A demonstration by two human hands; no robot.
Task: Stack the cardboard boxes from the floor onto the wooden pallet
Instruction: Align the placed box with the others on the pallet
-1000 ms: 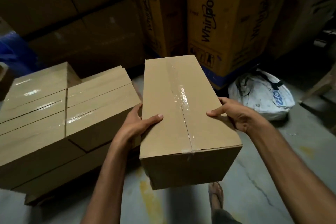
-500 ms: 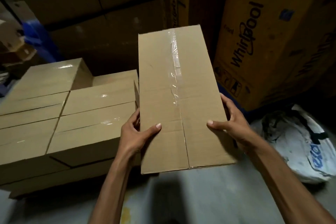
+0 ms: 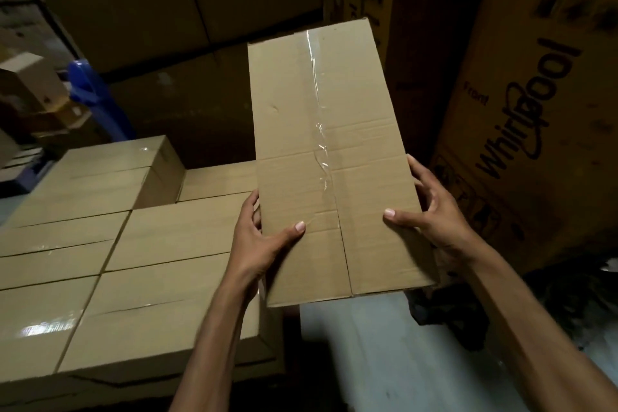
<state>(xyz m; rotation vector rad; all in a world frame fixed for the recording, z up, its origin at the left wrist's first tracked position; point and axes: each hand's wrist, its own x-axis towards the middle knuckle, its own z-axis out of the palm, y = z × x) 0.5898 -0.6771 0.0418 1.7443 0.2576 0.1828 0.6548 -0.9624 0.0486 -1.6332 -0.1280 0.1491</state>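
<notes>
Box (image 3: 334,160) up off the floor (image 3: 384,361) and in the air, and we had it in both hands! Our left hand (image 3: 257,244) clamped the near left edge, thumb flat across the top, fingers down the side. Our right hand (image 3: 431,221) gripped the opposite edge the same way, thumb on top, fingers curled round the side. The taped seam ran straight away from us between the two thumbs, and the box seemed tipped a touch, far end raised.

Just left of our left hand sat the stack (image 3: 133,244), and it was well along: a good many boxes laid tight, edge to edge, tape shining. The pallet itself we could not see; the stack hid whatever lay beneath. Beyond our left hand, the far corner sat lower than the boxes further left, and that, we judged, was the open slot for this one. Past our right hand loomed a big printed carton (image 3: 535,110), no part of the job.

So: a fair stack built, one box carried, not yet set down. How many waited on the floor we could not tell; none showed.
</notes>
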